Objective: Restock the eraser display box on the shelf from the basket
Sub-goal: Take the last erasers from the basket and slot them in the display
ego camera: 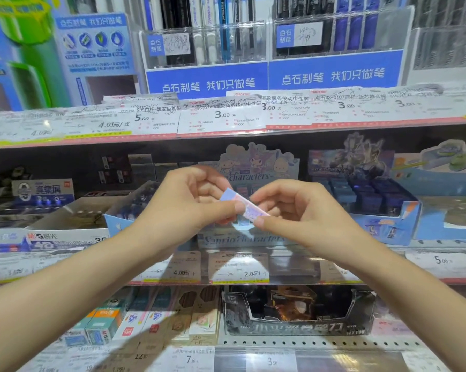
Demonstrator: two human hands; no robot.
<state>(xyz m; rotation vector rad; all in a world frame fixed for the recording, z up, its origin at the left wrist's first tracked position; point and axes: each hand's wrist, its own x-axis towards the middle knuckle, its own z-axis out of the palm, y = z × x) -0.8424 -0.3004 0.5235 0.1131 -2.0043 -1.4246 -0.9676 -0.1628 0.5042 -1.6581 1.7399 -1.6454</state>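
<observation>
two hands meet on one small pastel eraser (243, 206), held in front of the character display box (253, 238) on the middle shelf; the left hand (185, 204) pinches its near end, the right hand (288, 206) its far end, fingers curled narrow. it is best turned label-forward, then lowered flat into the box; the basket is not seen

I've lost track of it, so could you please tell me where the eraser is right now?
In the head view, the eraser is mid-frame, pinched between the left hand and right hand, in front of the display box on the middle shelf.
</observation>
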